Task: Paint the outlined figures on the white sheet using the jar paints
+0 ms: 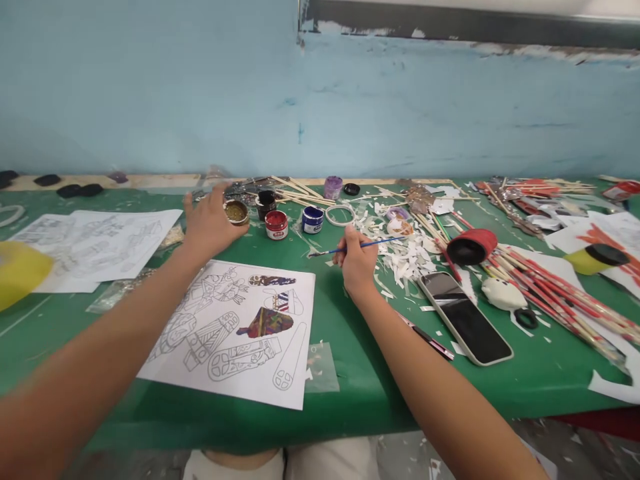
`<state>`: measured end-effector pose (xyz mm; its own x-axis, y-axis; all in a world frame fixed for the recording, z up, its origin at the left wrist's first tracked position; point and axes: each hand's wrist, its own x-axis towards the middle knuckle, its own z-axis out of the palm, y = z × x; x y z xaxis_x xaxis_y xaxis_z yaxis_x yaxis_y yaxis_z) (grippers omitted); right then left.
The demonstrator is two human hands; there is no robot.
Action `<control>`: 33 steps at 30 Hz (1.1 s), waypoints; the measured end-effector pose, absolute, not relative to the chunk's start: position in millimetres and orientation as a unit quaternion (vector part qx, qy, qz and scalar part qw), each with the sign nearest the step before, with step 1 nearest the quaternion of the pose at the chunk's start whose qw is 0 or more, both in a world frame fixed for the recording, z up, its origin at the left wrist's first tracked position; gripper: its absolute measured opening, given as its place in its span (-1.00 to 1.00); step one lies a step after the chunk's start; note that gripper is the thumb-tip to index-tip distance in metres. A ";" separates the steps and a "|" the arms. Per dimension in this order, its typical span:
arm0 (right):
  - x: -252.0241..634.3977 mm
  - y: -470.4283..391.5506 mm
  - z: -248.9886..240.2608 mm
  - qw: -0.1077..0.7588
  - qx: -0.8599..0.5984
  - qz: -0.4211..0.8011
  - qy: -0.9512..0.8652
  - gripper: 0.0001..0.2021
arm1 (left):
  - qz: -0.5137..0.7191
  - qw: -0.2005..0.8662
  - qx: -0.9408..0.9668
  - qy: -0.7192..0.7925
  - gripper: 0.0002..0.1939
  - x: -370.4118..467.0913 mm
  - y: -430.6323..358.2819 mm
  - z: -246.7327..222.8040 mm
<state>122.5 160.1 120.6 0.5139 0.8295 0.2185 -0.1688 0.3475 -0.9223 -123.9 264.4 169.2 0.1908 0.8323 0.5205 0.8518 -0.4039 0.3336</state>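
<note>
My left hand (213, 220) reaches to the back of the table, its thumb and fingers around the side of an open jar of gold paint (236, 212). A thin blue paintbrush (370, 244) is pinched in my right hand (357, 257), its bristle tip pointing left above the green table. Between my hands stand open jars of red paint (277, 225) and blue paint (313, 220), with a black paint jar (266, 204) behind. In front of them lies a sheet of line drawings (250, 360), a few shapes on it painted in dark and mixed colours.
White paper scraps (407, 263) spread right of the brush. Farther right are a phone (465, 319), a red cup (473, 247) on its side and bundled red-patterned sticks (555, 293). More printed sheets (120, 240) and a yellow object (23, 273) lie left. A blue wall (150, 87) rises behind.
</note>
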 end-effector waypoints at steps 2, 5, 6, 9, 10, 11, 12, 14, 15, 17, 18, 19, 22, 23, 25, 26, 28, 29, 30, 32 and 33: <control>122.1 159.7 120.5 0.736 -0.464 0.339 -0.358 -0.48 | -0.370 -0.036 -0.748 -0.550 -0.09 -116.8 249.4 170.9; 121.8 158.7 120.0 0.733 -0.460 0.365 -0.343 -0.48 | -0.440 -0.096 -0.726 -0.520 -0.07 -105.7 227.0 161.6; 121.8 158.0 119.8 0.734 -0.454 0.380 -0.332 -0.49 | -0.464 -0.099 -0.730 -0.491 -0.10 -102.3 220.9 155.8; 120.8 154.4 120.3 0.749 -0.420 0.407 -0.311 -0.50 | -0.491 -0.083 -0.774 -0.392 -0.29 -94.3 208.2 137.2; 119.9 152.8 121.0 0.755 -0.407 0.404 -0.318 -0.51 | -0.479 -0.080 -0.796 -0.360 -0.35 -92.3 205.4 132.5; 118.6 151.1 121.9 0.762 -0.398 0.391 -0.328 -0.50 | -0.463 -0.082 -0.818 -0.331 -0.41 -90.7 203.0 128.9; 116.9 149.5 122.8 0.761 -0.389 0.388 -0.346 -0.51 | -0.448 -0.090 -0.834 -0.309 -0.45 -89.1 200.8 126.6; 113.2 146.7 124.1 0.763 -0.377 0.372 -0.372 -0.52 | -0.425 -0.115 -0.853 -0.281 -0.50 -86.3 196.3 125.1; 111.4 145.6 124.2 0.761 -0.377 0.361 -0.385 -0.52 | -0.415 -0.130 -0.859 -0.272 -0.52 -84.9 193.8 125.3; 108.7 143.8 122.7 0.756 -0.380 0.339 -0.412 -0.52 | -0.388 -0.170 -0.866 -0.266 -0.52 -82.8 189.0 126.1; 107.9 143.0 121.3 0.752 -0.383 0.326 -0.426 -0.53 | -0.374 -0.192 -0.866 -0.269 -0.51 -82.1 186.9 126.3; 107.5 142.1 119.9 0.748 -0.385 0.314 -0.440 -0.54 | -0.361 -0.212 -0.865 -0.275 -0.50 -81.7 185.2 126.2; 107.9 139.8 117.0 0.735 -0.402 0.273 -0.473 -0.56 | -0.341 -0.246 -0.858 -0.295 -0.47 -81.9 183.1 124.8; 108.1 139.0 116.8 0.730 -0.410 0.260 -0.482 -0.57 | -0.340 -0.249 -0.856 -0.300 -0.48 -82.4 183.0 124.2; 108.1 137.6 117.7 0.718 -0.424 0.243 -0.496 -0.57 | -0.339 -0.250 -0.854 -0.305 -0.48 -83.2 183.4 123.7; 107.8 136.9 118.4 0.712 -0.429 0.238 -0.502 -0.56 | -0.337 -0.251 -0.854 -0.306 -0.49 -83.5 183.6 123.8; 107.0 135.5 119.9 0.700 -0.437 0.235 -0.513 -0.56 | -0.332 -0.253 -0.855 -0.309 -0.50 -83.5 183.6 124.6; 106.3 134.8 120.6 0.694 -0.443 0.230 -0.519 -0.55 | -0.328 -0.253 -0.855 -0.311 -0.50 -83.3 183.4 125.1; 105.6 134.1 121.2 0.688 -0.449 0.224 -0.524 -0.55 | -0.324 -0.252 -0.856 -0.313 -0.50 -82.9 183.0 125.6; 104.1 132.9 122.5 0.681 -0.461 0.205 -0.531 -0.54 | -0.314 -0.249 -0.859 -0.319 -0.49 -82.2 182.1 126.3; 103.2 132.4 123.2 0.679 -0.465 0.197 -0.533 -0.53 | -0.310 -0.248 -0.860 -0.320 -0.49 -81.8 181.6 126.5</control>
<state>103.2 132.4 123.2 0.3549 0.7626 0.5408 0.2285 0.4902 -0.8411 -81.8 181.6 126.5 0.6024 0.7046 0.3750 0.3970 -0.6720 0.6251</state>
